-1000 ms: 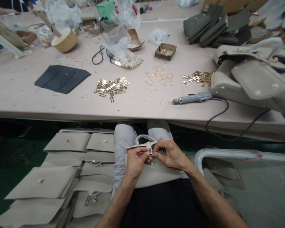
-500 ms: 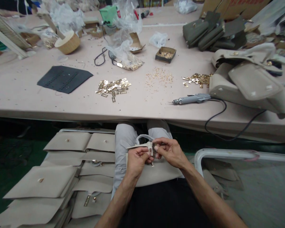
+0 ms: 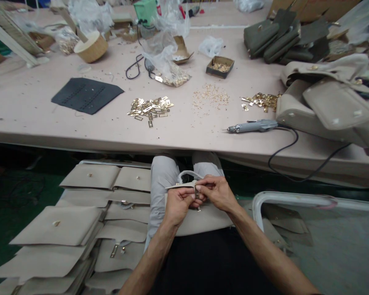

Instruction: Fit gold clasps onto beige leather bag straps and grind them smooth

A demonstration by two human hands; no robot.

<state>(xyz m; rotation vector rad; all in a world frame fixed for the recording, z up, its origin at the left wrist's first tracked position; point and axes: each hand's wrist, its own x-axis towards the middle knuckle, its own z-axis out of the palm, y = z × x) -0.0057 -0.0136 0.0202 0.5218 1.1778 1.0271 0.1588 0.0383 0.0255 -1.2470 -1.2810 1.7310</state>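
A beige bag (image 3: 203, 223) lies across my lap, its looped handle (image 3: 186, 173) standing up behind my fingers. My left hand (image 3: 180, 201) is closed on the bag's beige strap, thumb and fingers pinching it from the left. From the right, my right hand (image 3: 219, 192) pinches the strap's end beside a small metal fitting (image 3: 197, 193). Both hands' fingertips nearly meet there and hide part of the strap and fitting. Another small piece of metal shows just below the fingers.
Stacked beige bag pieces (image 3: 57, 225) sit at my left. On the table (image 3: 172, 137) are gold metal plates (image 3: 150, 107), scattered tiny screws (image 3: 210, 98), a grey electric screwdriver (image 3: 252, 126) with a cord and a beige bag (image 3: 329, 106). A white-framed bin (image 3: 258, 205) stands at right.
My fingers have drawn closer together around the strap end, and the strap has turned so less of its pale face shows. The view has shifted slightly.
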